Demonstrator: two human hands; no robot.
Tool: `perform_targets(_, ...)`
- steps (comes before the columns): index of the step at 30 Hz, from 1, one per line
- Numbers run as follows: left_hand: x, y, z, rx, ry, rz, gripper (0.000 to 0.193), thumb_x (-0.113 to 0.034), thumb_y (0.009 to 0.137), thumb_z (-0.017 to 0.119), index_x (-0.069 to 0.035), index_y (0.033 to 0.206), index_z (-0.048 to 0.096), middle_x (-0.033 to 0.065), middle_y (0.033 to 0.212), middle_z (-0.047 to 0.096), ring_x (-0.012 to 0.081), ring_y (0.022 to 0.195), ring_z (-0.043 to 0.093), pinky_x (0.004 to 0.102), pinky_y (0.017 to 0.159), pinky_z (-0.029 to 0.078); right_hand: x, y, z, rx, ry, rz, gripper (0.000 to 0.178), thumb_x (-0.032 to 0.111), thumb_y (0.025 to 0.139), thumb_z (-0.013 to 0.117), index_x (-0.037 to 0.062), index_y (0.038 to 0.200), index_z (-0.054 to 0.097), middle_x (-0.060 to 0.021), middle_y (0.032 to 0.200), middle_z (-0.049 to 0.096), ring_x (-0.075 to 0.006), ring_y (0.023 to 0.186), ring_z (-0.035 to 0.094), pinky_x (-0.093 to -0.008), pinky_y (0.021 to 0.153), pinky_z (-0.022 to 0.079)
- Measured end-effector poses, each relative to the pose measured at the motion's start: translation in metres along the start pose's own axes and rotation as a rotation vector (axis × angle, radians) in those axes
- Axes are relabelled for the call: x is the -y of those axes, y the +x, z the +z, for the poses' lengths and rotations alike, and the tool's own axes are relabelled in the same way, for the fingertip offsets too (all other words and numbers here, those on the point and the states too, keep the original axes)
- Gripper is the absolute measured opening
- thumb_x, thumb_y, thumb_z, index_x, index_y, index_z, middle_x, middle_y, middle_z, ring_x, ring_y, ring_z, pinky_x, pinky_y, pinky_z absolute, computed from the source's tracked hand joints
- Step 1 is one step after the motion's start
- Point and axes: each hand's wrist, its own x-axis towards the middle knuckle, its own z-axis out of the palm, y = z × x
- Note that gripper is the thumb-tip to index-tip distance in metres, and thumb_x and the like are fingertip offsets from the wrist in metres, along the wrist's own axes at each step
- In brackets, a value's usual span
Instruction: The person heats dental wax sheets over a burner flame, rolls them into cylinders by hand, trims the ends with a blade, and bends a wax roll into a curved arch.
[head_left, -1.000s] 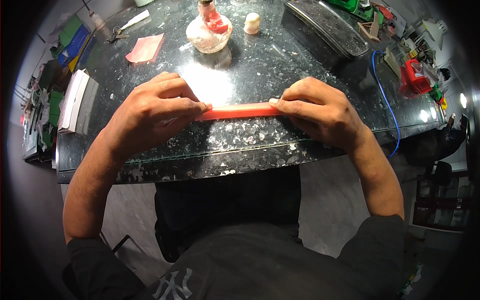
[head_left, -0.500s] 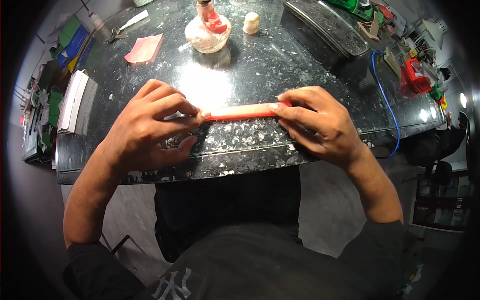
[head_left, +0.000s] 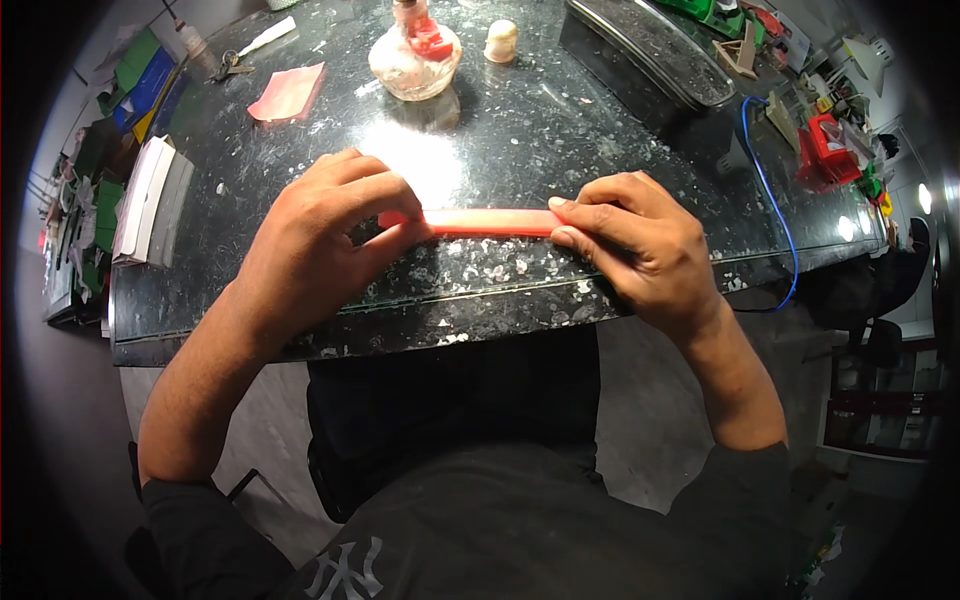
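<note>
**One pink strip [head_left: 490, 221], pinched at both ends**

Counts: 2 hands, 1 strip. Strip runs left to right over the near half of the worktop [head_left: 560, 130], spanning the gap between the hands. Can't tell if it rests on the surface or sits just above it.

- left hand [head_left: 325, 230]: grip closed on the strip's left end, thumb and index finger; a bit of reddish strip shows between them.
- right hand [head_left: 650, 245]: grip closed on the right end, thumb nearest, fingers behind.

Far side, left to right: 1 white tube-like item [head_left: 268, 36], 1 flat pink sheet [head_left: 287, 93], 1 round glass bottle [head_left: 412, 68] with red pieces on its shoulder, 1 pale dome-topped piece [head_left: 501, 43] just right of the bottle, 1 black box [head_left: 655, 55] far right. Also 1 blue cable [head_left: 772, 200] along the right side and 1 white carton [head_left: 145, 195] at the left edge. Side clutter too jumbled to count.

Delta vs 0.5 s ago: left thumb was hanging clear below the strip, now up against it. Left fingers more curled, hand further over the strip end. Right thumb was lying on the strip with a red tip sticking out past it; now the pinch is at the end. Bottle, sheet and dome piece same layout; whole view shifted only slightly.
</note>
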Motion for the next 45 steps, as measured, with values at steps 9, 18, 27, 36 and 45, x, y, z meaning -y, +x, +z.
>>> perform_targets(9, -0.001, 0.003, -0.001, 0.014, 0.022, 0.006, 0.025, -0.008, 0.084, 0.091, -0.01, 0.106, 0.082, 0.0041, 0.095, 0.073, 0.0211, 0.09, 0.067, 0.0364, 0.08, 0.054, 0.008, 0.007, 0.002, 0.0, -0.007, 0.022, 0.026, 0.019, 0.091, 0.087, 0.0046, 0.112, 0.082, -0.0058, 0.102, 0.072, -0.0234, 0.092, 0.067, -0.0375, 0.083, 0.057)
perform_targets(18, -0.015, 0.02, 0.009, 0.113, -0.07, -0.033, 0.024, -0.008, 0.095, 0.082, -0.006, 0.117, 0.072, 0.0086, 0.103, 0.073, 0.0238, 0.096, 0.071, 0.0391, 0.09, 0.057, 0.001, 0.023, 0.009, 0.088, 0.08, -0.007, 0.024, 0.02, 0.092, 0.086, 0.0055, 0.111, 0.079, -0.0056, 0.105, 0.072, -0.0243, 0.097, 0.069, -0.0375, 0.084, 0.057)
perform_targets(27, 0.017, 0.054, -0.02, 0.42, -0.84, -0.489, 0.026, -0.026, 0.104, 0.078, -0.002, 0.112, 0.071, 0.0065, 0.098, 0.08, 0.0092, 0.084, 0.076, 0.0211, 0.064, 0.054, -0.022, 0.125, -0.002, 0.424, 0.394, -0.148, 0.029, 0.01, 0.094, 0.085, 0.0066, 0.122, 0.077, -0.0105, 0.104, 0.081, -0.0152, 0.092, 0.078, -0.0312, 0.081, 0.063)
perform_targets(36, 0.056, 0.046, -0.023, 0.576, -1.131, -0.594, 0.034, -0.025, 0.109, 0.07, 0.006, 0.122, 0.07, 0.0162, 0.1, 0.08, 0.0196, 0.085, 0.081, 0.0319, 0.081, 0.067, -0.039, 0.127, 0.031, 0.253, 0.249, -0.416, 0.026, 0.013, 0.088, 0.089, 0.0082, 0.113, 0.083, -0.011, 0.105, 0.08, -0.028, 0.089, 0.079, -0.0368, 0.081, 0.063)
perform_targets(45, 0.057, 0.045, -0.024, 0.625, -1.14, -0.579, 0.035, -0.026, 0.112, 0.067, 0.007, 0.123, 0.069, 0.0153, 0.102, 0.081, 0.0199, 0.088, 0.081, 0.0323, 0.083, 0.068, -0.033, 0.125, 0.024, 0.358, 0.401, -0.22, 0.03, 0.014, 0.086, 0.092, 0.0057, 0.114, 0.082, -0.0097, 0.102, 0.08, -0.0234, 0.091, 0.08, -0.0341, 0.08, 0.064)
